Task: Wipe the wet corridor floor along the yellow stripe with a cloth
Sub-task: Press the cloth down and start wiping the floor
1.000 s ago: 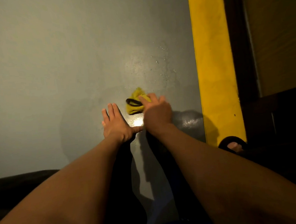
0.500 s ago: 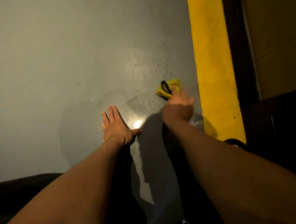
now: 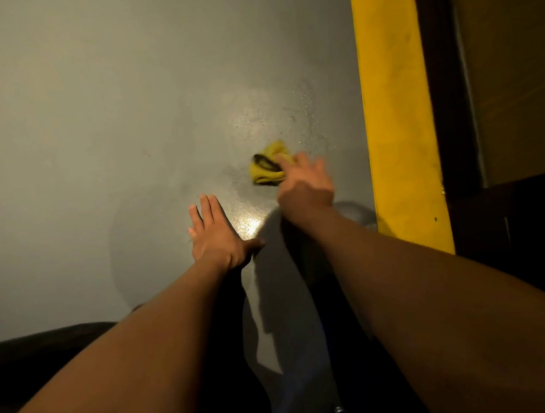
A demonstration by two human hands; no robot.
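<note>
A small bunched yellow cloth [image 3: 267, 168] with a dark band lies on the grey corridor floor [image 3: 100, 121], left of the yellow stripe [image 3: 396, 119]. My right hand [image 3: 305, 185] presses on the cloth's right part with extended, blurred fingers. My left hand [image 3: 217, 235] lies flat on the floor, fingers straight, below and left of the cloth. A wet, speckled sheen [image 3: 275, 116] covers the floor around and beyond the cloth, with a bright glint [image 3: 250, 223] beside my left thumb.
A dark door frame or wall base [image 3: 442, 84] runs along the right of the stripe, with a brown panel [image 3: 511, 64] beyond it. My dark-clothed legs [image 3: 35, 364] fill the bottom left.
My right hand has swept the cloth left, away from the stripe, after carrying it right toward the stripe half a second before. My left hand stays planted.
</note>
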